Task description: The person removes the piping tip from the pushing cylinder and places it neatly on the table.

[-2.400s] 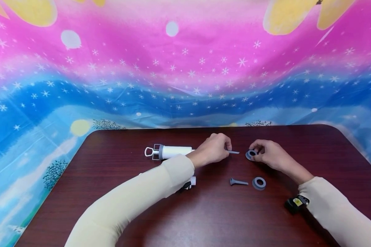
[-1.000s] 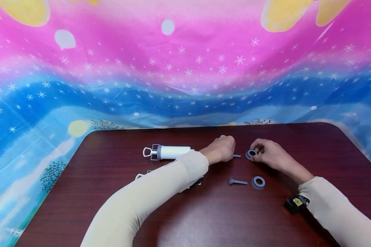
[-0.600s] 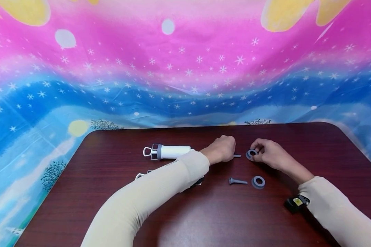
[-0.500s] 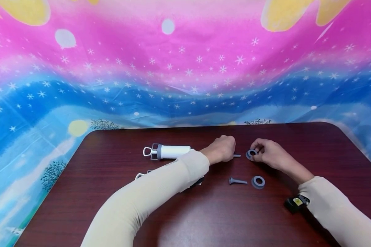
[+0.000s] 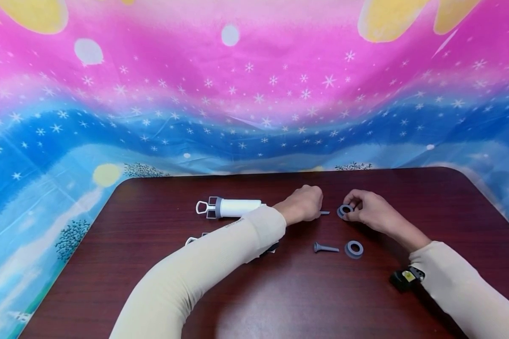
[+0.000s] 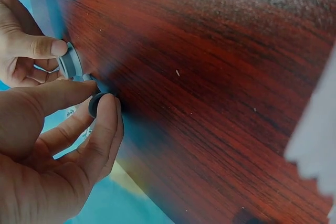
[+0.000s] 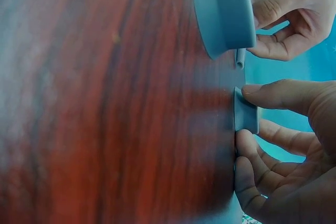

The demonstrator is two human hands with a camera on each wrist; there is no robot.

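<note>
- Grey nozzle (image 5: 324, 213), mid-frame in the head view, is pinched in my left hand (image 5: 303, 204); my right hand (image 5: 366, 208) pinches the grey ring (image 5: 345, 211) just right of it
- Best I line the tip with the ring's hole before pushing, keeping both grips low over the table (image 5: 280, 292)

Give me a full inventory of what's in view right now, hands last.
table: one, dark reddish wood, under everything.
backdrop cloth: one, pink and blue with white stars, behind the table.
white syringe: one, white barrel with grey collar and loop handle, lying far left of the hands.
second syringe: one, mostly hidden under the left sleeve.
held nozzle: one, grey, tip poking out of the left hand.
held ring: one, grey, tilted on edge in the right hand.
loose nozzle: one, grey, lying nearer the person.
loose ring: one, grey, flat beside the loose nozzle.
left hand: pinches the held nozzle.
right hand: pinches the held ring.
</note>
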